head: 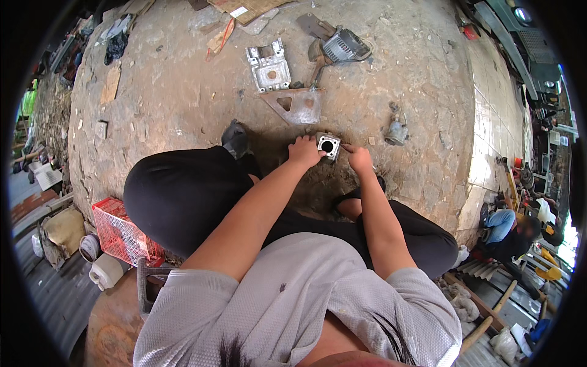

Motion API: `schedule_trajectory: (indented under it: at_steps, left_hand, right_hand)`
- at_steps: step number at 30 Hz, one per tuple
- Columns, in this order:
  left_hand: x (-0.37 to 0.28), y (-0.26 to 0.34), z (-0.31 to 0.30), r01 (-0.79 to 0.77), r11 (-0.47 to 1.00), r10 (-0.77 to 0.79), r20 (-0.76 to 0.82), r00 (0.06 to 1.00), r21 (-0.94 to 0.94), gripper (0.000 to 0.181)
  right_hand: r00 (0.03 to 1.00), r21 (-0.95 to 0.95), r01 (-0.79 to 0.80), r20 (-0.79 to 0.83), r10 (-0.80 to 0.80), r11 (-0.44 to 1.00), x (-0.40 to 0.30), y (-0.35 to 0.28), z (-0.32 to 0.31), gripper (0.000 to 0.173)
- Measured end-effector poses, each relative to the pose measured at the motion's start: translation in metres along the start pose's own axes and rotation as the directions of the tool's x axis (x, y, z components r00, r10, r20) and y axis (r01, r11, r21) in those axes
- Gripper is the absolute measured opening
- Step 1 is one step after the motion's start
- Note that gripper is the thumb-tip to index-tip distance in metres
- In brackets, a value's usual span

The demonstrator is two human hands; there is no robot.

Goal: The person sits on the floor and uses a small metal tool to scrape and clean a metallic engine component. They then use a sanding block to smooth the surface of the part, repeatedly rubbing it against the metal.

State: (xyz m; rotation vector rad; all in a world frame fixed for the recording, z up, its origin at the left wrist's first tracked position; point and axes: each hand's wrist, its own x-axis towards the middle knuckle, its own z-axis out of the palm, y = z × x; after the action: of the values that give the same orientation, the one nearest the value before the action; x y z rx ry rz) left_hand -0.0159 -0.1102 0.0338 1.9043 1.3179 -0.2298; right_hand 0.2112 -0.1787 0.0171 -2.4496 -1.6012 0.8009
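A small engine cylinder block (335,155) of grey metal sits low between my feet. Its pale square face, with a round dark bore and corner holes, is turned up towards me. My left hand (304,150) grips its left side, the thumb lying at the lower edge of that face. On the opposite side is my right hand (360,159), its fingers reaching to the block's right wall. Whether a slim tool lies in those fingers is too small to tell.
Beyond the block lie a triangular metal plate (305,106), a cast metal housing (271,73) and an electric motor (345,45). A small metal part (396,131) is at right. A red plastic crate (120,229) stands at left; another person (509,231) sits far right.
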Motion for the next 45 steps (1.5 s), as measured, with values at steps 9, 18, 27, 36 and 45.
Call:
schedule_trajectory:
  at_steps: [9,18,27,36,45]
  left_hand:
    - [0.001,-0.003,-0.001,0.017,0.999,-0.018,0.01,1.0,0.035,0.069]
    - [0.001,-0.006,0.001,0.018,1.0,-0.017,-0.026,1.0,0.025,0.07]
    - [-0.001,-0.005,0.0,0.019,1.0,-0.019,0.007,1.0,-0.002,0.066]
    - [0.001,-0.003,-0.005,0.027,1.0,-0.027,0.033,0.999,0.003,0.068]
    - [0.005,-0.009,0.008,0.025,1.0,-0.025,-0.02,0.999,0.001,0.07]
  right_hand:
    - [0.867,0.226,0.492,-0.218,-0.449,0.841,0.007,-0.073,-0.034,0.048]
    - [0.976,0.099,0.155,-0.172,-0.136,0.983,0.009,-0.051,-0.027,0.05]
    - [0.991,-0.144,-0.104,0.067,0.115,0.984,0.0,-0.017,-0.002,0.053]
    - [0.99,-0.022,0.125,0.061,-0.124,0.992,-0.006,-0.045,-0.018,0.056]
    - [0.941,0.142,0.311,-0.189,-0.283,0.94,0.005,-0.055,-0.024,0.053]
